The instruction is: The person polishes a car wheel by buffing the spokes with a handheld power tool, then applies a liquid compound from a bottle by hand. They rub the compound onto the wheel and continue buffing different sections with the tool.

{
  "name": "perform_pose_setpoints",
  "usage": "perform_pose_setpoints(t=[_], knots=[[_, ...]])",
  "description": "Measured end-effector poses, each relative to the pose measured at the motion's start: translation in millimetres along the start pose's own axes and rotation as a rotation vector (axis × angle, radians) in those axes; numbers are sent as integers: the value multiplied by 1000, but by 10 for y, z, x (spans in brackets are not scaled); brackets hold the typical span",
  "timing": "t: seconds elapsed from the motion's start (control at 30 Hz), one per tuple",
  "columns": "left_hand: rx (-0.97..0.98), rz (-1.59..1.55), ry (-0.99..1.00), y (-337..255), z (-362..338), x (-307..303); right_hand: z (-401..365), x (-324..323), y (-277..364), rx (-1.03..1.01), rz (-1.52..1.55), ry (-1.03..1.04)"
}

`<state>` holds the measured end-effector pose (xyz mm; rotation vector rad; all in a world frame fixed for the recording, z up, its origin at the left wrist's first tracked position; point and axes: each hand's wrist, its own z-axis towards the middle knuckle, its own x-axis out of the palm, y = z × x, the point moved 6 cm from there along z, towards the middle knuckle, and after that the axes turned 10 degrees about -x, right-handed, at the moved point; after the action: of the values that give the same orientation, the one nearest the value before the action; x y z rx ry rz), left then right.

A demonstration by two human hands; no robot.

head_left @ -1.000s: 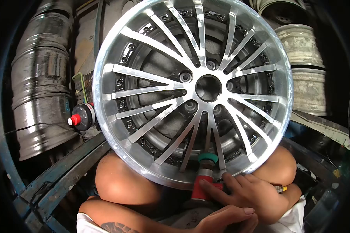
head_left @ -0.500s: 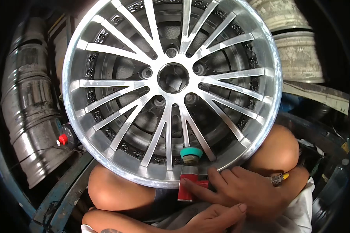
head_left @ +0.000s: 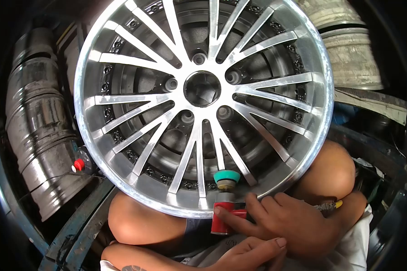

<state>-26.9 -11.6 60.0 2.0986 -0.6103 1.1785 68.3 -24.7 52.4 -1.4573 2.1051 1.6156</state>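
A large silver multi-spoke wheel rim [head_left: 257, 94] faces the camera, its lower edge at the person's knees. My right hand [head_left: 282, 219] is closed on a red handheld power tool [head_left: 221, 221], one finger lying across its body. The tool's round teal pad [head_left: 226, 176] is up in front of the lower spokes; whether it touches them is unclear. Just below, my left hand [head_left: 251, 256] has its fingers curled and its thumb pointing right. Anything inside it is hidden.
Stacked metal rims [head_left: 40, 122] stand at the left, beside a blue metal frame [head_left: 72, 230] and a device with a red knob [head_left: 79, 164]. More rims [head_left: 348, 56] are at the upper right, above a worn ledge [head_left: 375, 105].
The whole view has shifted slightly, so the wheel, tool and both hands appear a little further right. The grip on the tool looks the same.
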Motion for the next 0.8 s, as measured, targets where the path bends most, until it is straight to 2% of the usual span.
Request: perform_pose_setpoints(t=[0.3, 0.4, 0.5, 0.6, 0.8], knots=[[35, -18, 42, -21, -26, 53, 40, -128, 48, 7, -96, -18], [38, -23, 58, -10, -11, 56, 39, -118, 40, -10, -128, -82], [42, -20, 70, -7, 6, 66, 38, -129, 58, 3, -119, -46], [37, -16, 84, 15, 24, 63, -4, -24, 37, -38, -105, -141], [22, 7, 109, 32, 42, 84, -2, 7, 35, -47, -73, -176]])
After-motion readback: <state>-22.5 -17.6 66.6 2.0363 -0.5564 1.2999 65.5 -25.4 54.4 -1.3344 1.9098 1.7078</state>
